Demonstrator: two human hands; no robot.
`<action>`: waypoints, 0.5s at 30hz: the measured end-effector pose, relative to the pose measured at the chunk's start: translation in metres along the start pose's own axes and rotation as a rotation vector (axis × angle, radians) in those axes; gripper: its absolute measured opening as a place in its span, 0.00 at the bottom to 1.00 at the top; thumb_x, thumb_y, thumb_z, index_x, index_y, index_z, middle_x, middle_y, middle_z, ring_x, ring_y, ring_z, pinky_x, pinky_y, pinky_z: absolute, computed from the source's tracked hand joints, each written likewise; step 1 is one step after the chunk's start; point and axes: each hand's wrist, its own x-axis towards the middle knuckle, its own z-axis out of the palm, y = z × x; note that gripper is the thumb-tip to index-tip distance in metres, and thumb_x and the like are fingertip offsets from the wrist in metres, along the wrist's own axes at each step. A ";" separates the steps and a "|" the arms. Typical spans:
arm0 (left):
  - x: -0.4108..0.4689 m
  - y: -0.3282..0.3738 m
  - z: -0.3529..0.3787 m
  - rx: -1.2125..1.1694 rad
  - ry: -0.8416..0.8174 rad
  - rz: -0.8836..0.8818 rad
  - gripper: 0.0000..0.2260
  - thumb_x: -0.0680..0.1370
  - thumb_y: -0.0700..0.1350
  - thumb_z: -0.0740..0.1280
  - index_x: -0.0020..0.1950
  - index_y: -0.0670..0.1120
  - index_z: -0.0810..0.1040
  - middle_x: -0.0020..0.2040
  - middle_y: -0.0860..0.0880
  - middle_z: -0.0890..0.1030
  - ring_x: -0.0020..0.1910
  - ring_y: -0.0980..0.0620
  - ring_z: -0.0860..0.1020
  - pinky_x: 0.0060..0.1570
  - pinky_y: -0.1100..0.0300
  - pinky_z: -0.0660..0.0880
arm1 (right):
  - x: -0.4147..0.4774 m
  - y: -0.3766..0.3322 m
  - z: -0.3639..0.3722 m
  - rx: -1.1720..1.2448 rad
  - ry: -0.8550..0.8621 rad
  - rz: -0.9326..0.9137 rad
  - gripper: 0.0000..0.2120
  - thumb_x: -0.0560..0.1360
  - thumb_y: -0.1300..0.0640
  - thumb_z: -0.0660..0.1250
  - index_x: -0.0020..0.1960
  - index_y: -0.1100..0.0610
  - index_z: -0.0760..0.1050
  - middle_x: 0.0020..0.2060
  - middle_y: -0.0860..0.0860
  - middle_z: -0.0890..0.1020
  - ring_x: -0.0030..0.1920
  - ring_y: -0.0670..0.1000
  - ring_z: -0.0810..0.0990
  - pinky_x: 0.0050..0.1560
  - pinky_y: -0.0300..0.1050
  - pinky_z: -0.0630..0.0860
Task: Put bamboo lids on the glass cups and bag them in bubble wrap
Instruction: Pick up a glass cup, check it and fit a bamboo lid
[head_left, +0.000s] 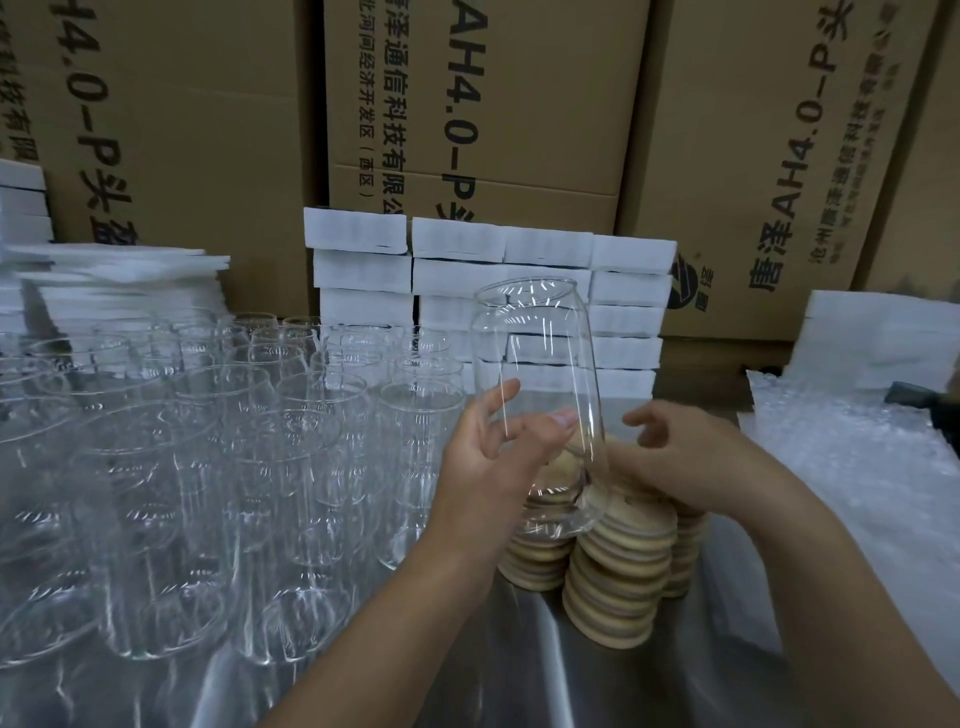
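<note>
Hands sit close together at mid-frame. The left hand (493, 457) comes up from the lower left with the forearm rising at a slant. It grips a clear glass cup (537, 395) low on its body, thumb across the near side and the other fingers showing through the glass behind it. The cup is raised, mouth up and leaning a little toward the left, with its base just above the bamboo lids (618, 582).

The right hand (691, 457) reaches in from the lower right, wrist bent and palm down. Its fingers are loosely curled over the top of the lid stacks, just right of the cup. Whether it has a lid pinched cannot be told.

The lids stand in several stacks directly under both hands. Left of the left hand is a crowd of empty cups (218, 467), all upright on the table (597, 691). Right of the right hand lies bubble wrap (852, 457). Beyond the hands are piled white foam blocks (363, 270).

Behind those, cardboard cartons (519, 104) carry black print turned sideways: "AH4.0-P" on each, "通信科技有限" on the middle one and "唐泽AH4.0-P" on the right one. The smaller lines are too fine to read surely.
</note>
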 end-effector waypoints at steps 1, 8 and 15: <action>0.000 0.000 0.000 0.006 -0.006 -0.002 0.37 0.58 0.56 0.75 0.66 0.52 0.71 0.43 0.58 0.85 0.49 0.55 0.84 0.55 0.56 0.78 | -0.001 -0.001 0.001 -0.056 -0.024 -0.007 0.36 0.61 0.27 0.65 0.64 0.44 0.70 0.50 0.43 0.74 0.50 0.46 0.75 0.44 0.42 0.71; 0.000 -0.001 -0.001 0.018 -0.045 -0.012 0.37 0.56 0.58 0.73 0.63 0.52 0.72 0.44 0.56 0.86 0.46 0.56 0.84 0.49 0.61 0.79 | 0.000 -0.004 0.004 0.046 0.184 -0.057 0.27 0.68 0.39 0.69 0.64 0.44 0.72 0.45 0.41 0.74 0.44 0.44 0.74 0.37 0.40 0.67; -0.004 0.001 -0.002 0.018 -0.087 -0.047 0.35 0.58 0.57 0.74 0.63 0.50 0.73 0.44 0.55 0.86 0.44 0.56 0.84 0.43 0.62 0.78 | -0.007 -0.012 0.003 0.724 0.588 -0.161 0.32 0.64 0.33 0.70 0.64 0.44 0.71 0.52 0.45 0.77 0.48 0.44 0.80 0.44 0.47 0.80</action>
